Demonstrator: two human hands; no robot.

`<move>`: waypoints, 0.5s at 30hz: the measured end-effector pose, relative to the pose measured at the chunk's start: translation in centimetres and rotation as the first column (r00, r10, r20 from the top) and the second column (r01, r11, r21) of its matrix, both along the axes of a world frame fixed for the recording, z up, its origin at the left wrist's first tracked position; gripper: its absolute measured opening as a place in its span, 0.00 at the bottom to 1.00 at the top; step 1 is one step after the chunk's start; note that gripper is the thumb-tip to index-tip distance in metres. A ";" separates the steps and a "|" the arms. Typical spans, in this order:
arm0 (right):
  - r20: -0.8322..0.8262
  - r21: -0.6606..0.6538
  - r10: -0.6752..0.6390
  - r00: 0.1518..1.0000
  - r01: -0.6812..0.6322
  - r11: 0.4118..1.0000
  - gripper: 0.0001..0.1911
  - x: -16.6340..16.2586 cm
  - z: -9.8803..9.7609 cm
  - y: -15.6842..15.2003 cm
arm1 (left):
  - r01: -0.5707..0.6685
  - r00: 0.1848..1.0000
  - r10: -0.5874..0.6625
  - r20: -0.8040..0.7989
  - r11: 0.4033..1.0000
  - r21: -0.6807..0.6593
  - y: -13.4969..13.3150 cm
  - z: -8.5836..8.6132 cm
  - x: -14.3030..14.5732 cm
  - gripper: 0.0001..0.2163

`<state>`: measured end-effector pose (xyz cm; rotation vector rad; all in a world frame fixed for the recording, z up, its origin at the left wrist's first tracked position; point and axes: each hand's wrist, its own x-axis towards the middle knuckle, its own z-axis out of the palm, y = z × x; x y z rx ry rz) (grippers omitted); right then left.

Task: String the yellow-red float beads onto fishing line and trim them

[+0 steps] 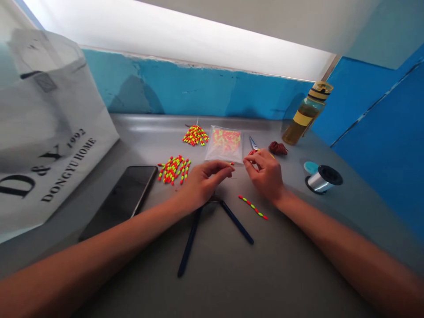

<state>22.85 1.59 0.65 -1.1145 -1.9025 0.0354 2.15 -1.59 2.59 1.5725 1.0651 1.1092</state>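
Pinching seen in both: tiny red-yellow oval bead (232,163) held by left hand (202,183), small item (255,151) by right hand (265,174); bead droppable if grip slackened.

Looks like a home craft spot: grey counter (298,247), scuffed blue wall (185,92), shopping bag (49,132) upper left, neon beads (174,170).

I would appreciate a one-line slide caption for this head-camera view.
Left hand and right hand at a tiny bead, neon bead strand lying below.
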 end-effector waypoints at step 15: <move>0.203 0.153 0.279 0.938 -0.312 0.938 0.07 -1.7 2.3 -3.1 | -0.115 0.965 0.134 -0.226 0.989 0.097 0.1 0.5 -0.5 0.16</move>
